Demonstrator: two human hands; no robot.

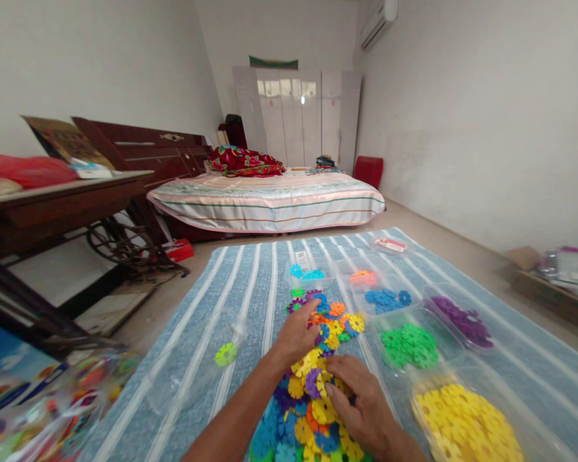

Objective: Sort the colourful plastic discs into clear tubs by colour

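In the head view, the left grip (296, 335) reaches over the far part of a long heap of flower-shaped plastic pieces (313, 423), its index fingertip on a blue piece (320, 300); whether it pinches that piece cannot be told. The right grip (366, 398) is bent over the near part of the heap, thumb and fingers among yellow pieces beside a purple one (313, 382); whether it grasps any of them cannot be told either. The heap runs beneath and between both grips and on toward the near edge of the view. Left of the left grip is the widest open room: striped cloth (250, 276) reaching out to its slanting left edge, broken by a clear plastic piece (183, 378) and a lime disc (226, 354). On the other side room is tight, for clear trays (451, 343) stand close together: yellow pieces (469, 423) just right of the right grip, green ones (409, 344) ahead and right of it, purple ones (462, 322) farther out, blue ones (386, 299) and orange ones (363, 278) ahead. Cyan pieces (313, 274) sit straight ahead of the left grip. Beyond them the cloth's far edge stops short of a bed (270, 208), with a strip of floor between.
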